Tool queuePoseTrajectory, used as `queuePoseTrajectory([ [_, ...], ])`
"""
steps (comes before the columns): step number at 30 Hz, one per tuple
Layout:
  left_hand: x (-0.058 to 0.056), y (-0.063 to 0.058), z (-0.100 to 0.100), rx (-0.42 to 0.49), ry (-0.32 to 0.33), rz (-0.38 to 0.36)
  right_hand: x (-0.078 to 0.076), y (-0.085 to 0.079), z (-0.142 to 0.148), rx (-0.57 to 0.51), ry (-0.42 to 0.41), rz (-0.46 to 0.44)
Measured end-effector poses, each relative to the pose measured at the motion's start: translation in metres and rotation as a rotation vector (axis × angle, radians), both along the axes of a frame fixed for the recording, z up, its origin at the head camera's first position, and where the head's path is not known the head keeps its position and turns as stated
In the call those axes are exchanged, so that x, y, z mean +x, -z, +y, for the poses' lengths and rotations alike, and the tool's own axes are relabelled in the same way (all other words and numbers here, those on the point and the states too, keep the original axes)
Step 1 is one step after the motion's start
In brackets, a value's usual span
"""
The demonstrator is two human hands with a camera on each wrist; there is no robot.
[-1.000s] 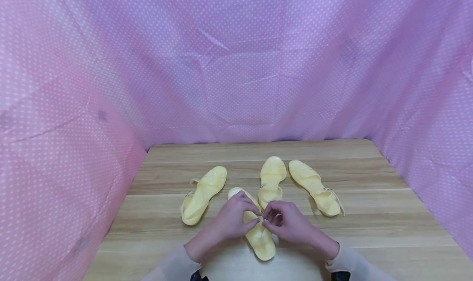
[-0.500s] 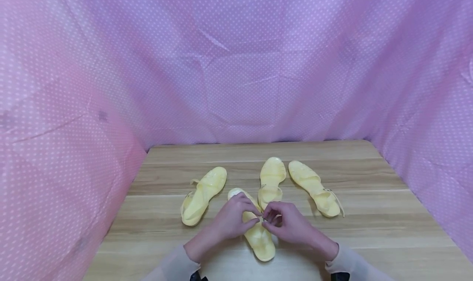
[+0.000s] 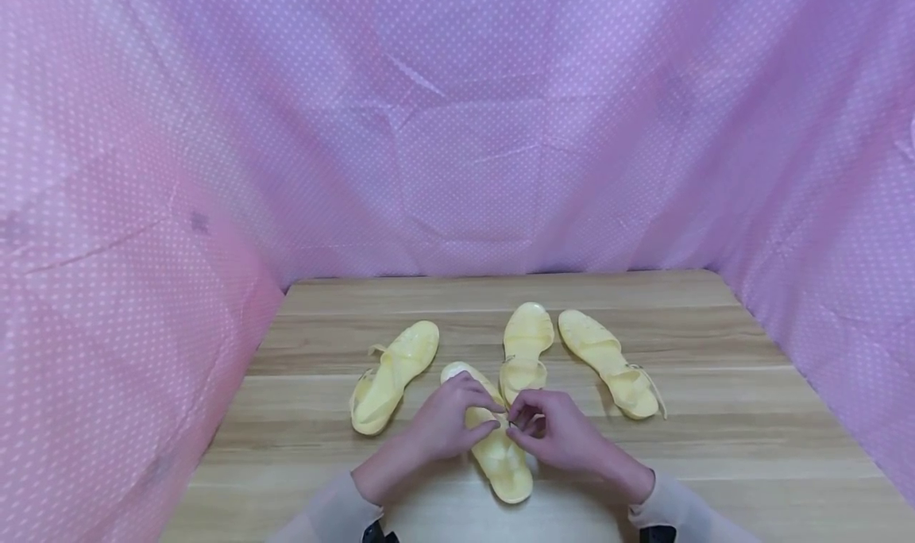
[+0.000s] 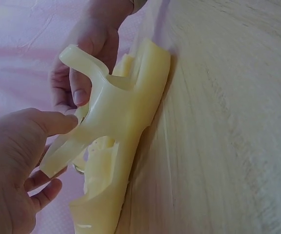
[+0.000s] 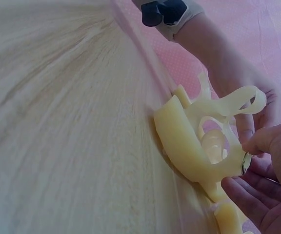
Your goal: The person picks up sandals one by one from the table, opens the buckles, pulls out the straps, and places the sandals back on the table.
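Over nearest sandal: right hand pinches buckle; left hand, can't tell if gripping. Slack pinch, I'd lose the strap.

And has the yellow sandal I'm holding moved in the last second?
No: in the head view, that yellow sandal stayed put, judged by the wooden table.

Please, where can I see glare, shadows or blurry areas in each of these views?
Head view: whitish glare on the far tip of the nearest flat yellow plastic sandal, soft shadows on the flat brown wooden table under both forearms; left wrist view: table grain smeared, mostly at right; right wrist view: table grain smeared at left, the pink dotted cloth hazy behind.
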State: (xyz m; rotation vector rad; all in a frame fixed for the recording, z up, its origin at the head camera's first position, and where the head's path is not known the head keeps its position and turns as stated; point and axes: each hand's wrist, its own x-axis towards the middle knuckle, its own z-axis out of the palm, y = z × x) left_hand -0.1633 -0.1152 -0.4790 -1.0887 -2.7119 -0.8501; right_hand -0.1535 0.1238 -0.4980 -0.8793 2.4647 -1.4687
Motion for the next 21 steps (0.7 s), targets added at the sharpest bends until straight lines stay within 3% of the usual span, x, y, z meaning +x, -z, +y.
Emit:
queuePoseTrajectory([
  [21,-0.0059,-0.0010,0.0019,-0.027,0.058,-0.037,-0.0003,-0.0023,-0.0008,0.012,0.016,-0.017],
])
